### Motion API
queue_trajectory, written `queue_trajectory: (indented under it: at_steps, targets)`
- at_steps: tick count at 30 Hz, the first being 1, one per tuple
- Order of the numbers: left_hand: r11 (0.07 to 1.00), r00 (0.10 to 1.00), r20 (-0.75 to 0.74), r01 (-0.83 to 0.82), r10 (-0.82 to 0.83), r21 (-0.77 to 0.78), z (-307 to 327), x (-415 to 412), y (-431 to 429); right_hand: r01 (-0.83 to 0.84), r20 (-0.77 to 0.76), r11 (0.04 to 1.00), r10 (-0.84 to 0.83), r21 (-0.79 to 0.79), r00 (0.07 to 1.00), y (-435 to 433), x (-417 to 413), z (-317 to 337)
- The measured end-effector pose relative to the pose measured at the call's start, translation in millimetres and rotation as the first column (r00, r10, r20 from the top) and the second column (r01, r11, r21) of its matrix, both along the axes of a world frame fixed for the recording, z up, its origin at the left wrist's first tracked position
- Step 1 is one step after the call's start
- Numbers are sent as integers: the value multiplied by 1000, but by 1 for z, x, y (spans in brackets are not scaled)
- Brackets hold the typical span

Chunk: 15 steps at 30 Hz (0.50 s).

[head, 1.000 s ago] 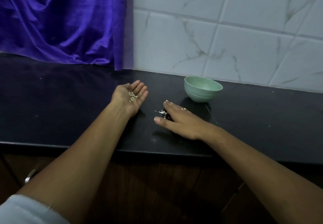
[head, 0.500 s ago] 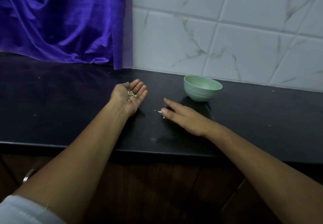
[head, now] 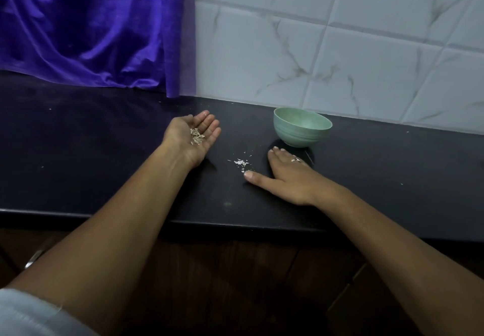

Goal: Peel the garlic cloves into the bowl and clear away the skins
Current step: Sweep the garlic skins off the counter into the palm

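My left hand (head: 194, 136) lies palm up on the black counter (head: 104, 152), cupped, with a small heap of garlic skins (head: 197, 136) in the palm. My right hand (head: 286, 175) rests flat, palm down, with its fingers straight, just in front of the green bowl (head: 301, 126). A small scatter of white skin bits (head: 241, 162) lies on the counter between the two hands, just beyond my right thumb tip. The bowl's inside is hidden from this angle.
A purple curtain (head: 91, 29) hangs at the back left and touches the counter. White marbled tiles (head: 340, 47) form the back wall. The counter's front edge (head: 235, 224) runs below my wrists, with dark wooden cabinet doors underneath.
My right hand has slid to the right, off the scattered skin bits, and now lies flat nearer the bowl. The left hand has stayed still with its skins.
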<state>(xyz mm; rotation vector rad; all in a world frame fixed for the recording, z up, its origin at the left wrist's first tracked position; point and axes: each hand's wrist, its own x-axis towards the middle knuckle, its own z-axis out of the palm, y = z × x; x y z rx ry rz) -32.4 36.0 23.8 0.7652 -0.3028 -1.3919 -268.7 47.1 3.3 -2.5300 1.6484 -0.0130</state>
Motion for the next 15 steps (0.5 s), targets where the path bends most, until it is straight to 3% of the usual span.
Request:
queue_trajectory:
  at_steps: [3,5,7,8,13,15]
  targets:
    - [1000,1000,-1,-8,8,-4,0,1,2,-149,-5,989,149,18,989,2,19,-1]
    - [1000,1000,-3,-11,11,-4,-1,2,3,-225,154,971,212,76,965,6,22,4]
    - [1000,1000,-5,-10,10,-2,-1,2,3,-210,355,971,157,116,922,6,16,9]
    - [1000,1000,-8,-11,11,-3,0,2,4,-188,376,977,140,95,916,2,11,10]
    - [1000,1000,-5,-13,13,1,-1,2,4,-135,68,991,133,18,989,-20,10,6]
    - [1000,1000,-10,-21,21,5,-1,2,4,-179,27,984,179,12,984,-19,17,6]
